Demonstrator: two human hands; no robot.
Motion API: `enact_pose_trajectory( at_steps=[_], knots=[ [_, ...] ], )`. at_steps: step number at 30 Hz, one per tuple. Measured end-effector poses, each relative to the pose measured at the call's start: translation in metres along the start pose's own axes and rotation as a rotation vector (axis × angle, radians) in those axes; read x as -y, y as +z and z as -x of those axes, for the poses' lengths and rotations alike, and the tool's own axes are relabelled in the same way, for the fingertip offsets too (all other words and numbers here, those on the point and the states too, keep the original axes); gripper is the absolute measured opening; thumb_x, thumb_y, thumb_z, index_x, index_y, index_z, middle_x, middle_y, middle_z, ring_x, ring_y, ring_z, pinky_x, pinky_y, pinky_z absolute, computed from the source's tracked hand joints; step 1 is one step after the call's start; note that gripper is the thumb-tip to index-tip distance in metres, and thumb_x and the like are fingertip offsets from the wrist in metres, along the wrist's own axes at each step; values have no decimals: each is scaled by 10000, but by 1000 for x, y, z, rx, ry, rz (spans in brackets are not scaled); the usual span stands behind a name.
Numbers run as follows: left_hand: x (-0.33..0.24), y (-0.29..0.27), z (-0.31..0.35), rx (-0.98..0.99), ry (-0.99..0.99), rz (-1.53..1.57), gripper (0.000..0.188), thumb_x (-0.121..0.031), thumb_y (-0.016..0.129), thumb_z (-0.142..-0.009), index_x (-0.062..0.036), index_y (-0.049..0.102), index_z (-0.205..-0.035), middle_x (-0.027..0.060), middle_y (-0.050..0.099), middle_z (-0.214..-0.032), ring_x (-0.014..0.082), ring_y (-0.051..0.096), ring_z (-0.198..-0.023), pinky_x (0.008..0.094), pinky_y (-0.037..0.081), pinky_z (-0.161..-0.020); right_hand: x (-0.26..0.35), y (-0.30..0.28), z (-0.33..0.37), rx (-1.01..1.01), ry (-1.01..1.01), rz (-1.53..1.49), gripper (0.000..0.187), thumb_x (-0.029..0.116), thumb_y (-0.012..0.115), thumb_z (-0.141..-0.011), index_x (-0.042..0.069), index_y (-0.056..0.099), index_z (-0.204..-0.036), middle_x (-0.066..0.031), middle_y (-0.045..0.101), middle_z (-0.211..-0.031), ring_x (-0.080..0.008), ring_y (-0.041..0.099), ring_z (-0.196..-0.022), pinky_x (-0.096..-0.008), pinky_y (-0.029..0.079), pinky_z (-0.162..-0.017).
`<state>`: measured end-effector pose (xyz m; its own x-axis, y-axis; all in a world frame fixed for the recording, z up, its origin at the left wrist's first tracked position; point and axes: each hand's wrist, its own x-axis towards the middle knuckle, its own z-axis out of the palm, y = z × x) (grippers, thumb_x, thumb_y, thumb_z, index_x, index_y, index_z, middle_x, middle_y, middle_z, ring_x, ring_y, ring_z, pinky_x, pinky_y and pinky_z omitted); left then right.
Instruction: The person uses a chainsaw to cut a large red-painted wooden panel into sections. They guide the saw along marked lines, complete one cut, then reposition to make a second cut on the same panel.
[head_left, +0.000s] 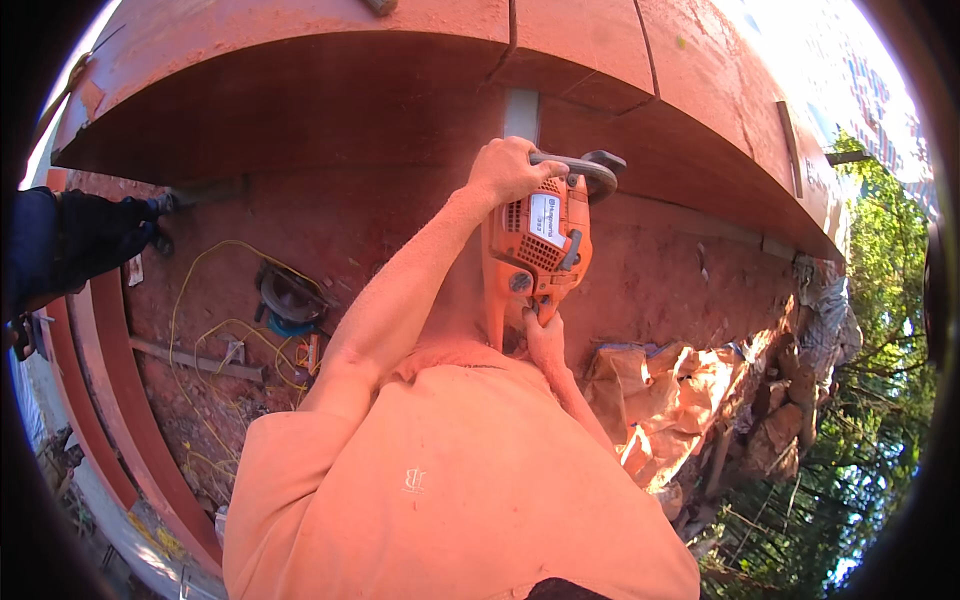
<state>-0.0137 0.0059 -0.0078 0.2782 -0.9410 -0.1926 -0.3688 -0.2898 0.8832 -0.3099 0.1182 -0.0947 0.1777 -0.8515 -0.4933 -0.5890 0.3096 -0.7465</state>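
Note:
An orange chainsaw (pixel 540 255) points away from my body, toward a large reddish timber slab (pixel 300 100). My left hand (pixel 505 172) is closed around its dark front handle. At the rear handle, lower down, my right hand (pixel 545 338) is closed; part of its fingers is hidden. The grey guide bar (pixel 521 115) reaches up against the slab's near side, and its far end is out of sight. Two narrow dark slits run across the slab's top face, one of them close above the bar. Reddish dust coats my arms and shirt.
A circular saw (pixel 288 297) lies on the dusty ground at left, beside a looped yellow cord (pixel 180 290). Another person (pixel 80 240) stands at the far left near long planks (pixel 135 390). Crumpled tan sacks (pixel 670 395) and rubble lie at right, with foliage beyond.

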Motion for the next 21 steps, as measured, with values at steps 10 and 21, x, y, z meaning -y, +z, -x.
enact_pose_trajectory(
  at_steps=[10, 21],
  knots=[
    [-6, 7, 23, 16, -7, 80, 486, -510, 773, -845, -57, 811, -1018, 126, 743, -712, 245, 755, -719, 384, 588, -694, -17, -6, 22, 26, 114, -123, 327, 220, 683, -942, -19, 569, -1133, -82, 641, -895, -161, 612, -780, -328, 490, -698],
    [-12, 3, -36, -66, 48, 79, 506, -515, 781, -848, -37, 806, -1011, 114, 730, -675, 226, 744, -664, 373, 585, -666, 12, -18, -36, 44, 45, -75, 303, 183, 659, -925, -39, 604, -1124, -89, 657, -926, -179, 602, -848, -355, 498, -780]
  ],
)
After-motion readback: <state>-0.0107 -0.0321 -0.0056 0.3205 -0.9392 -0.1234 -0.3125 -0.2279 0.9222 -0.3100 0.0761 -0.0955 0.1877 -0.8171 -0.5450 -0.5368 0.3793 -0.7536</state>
